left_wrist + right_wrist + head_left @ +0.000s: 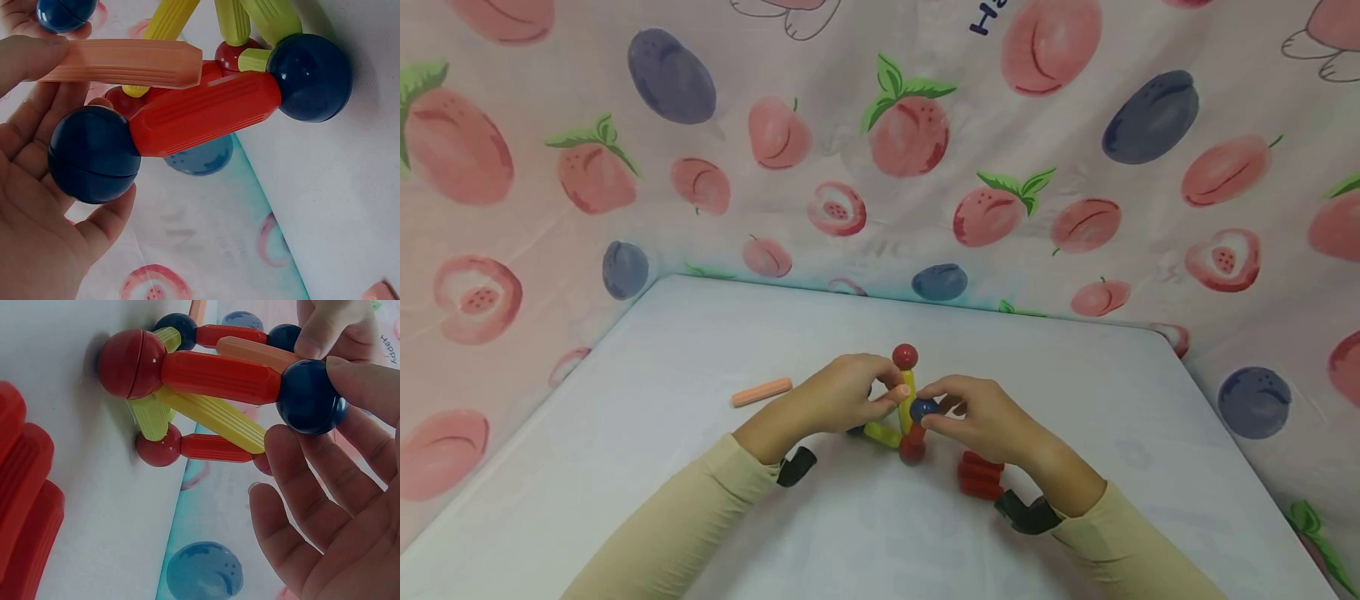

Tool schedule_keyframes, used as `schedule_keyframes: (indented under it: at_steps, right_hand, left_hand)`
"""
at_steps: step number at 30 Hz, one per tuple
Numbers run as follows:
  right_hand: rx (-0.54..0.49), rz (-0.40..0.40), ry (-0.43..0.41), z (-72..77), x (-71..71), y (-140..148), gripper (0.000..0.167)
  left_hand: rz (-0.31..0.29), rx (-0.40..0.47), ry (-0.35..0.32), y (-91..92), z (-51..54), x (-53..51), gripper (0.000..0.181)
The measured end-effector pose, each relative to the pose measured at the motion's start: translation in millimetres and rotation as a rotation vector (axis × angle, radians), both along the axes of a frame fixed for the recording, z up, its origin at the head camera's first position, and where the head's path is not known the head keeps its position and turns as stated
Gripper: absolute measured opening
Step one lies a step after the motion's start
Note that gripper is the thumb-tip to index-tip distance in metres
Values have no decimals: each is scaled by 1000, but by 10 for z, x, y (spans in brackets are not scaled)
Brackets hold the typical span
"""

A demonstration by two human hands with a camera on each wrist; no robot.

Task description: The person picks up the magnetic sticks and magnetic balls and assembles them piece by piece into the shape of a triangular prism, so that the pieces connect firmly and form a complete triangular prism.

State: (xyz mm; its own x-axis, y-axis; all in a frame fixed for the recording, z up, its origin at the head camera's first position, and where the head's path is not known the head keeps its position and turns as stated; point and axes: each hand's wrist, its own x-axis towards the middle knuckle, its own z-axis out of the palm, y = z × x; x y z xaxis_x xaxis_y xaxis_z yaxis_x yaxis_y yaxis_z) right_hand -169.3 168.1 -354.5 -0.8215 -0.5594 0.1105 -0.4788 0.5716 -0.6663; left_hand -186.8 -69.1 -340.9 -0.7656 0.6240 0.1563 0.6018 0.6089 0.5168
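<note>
A frame of ridged sticks and balls stands on the table between both hands. My left hand (848, 393) pinches a peach-coloured stick (131, 62) under the thumb, and its fingers lie around a blue ball (94, 153) atop a red stick (209, 112). With thumb and fingertips my right hand (985, 417) holds another blue ball (310, 397), which joins an upright red stick (222, 376). That stick rises from a red ball (131, 364) at table level. A yellow stick (215, 419) slants behind, and yellow-green sticks (882, 434) form part of the base.
Left of the frame lies a loose peach-coloured stick (762, 392). Several red sticks (980, 476) lie side by side near the right wrist. A fruit-print cloth (850, 100) hangs behind the white table (865, 533).
</note>
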Motion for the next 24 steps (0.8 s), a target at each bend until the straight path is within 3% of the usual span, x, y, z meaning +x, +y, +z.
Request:
schedule_keyframes:
  at_steps: [16,24]
  right_hand:
    - [2,-5,-4,9,-4,-4,30]
    - [-3,-2,-14,9,0,-2,32]
  left_hand:
    - [-38,-104,116,16,-78,-83,11]
    - [-33,-180,102,39,-88,-83,9]
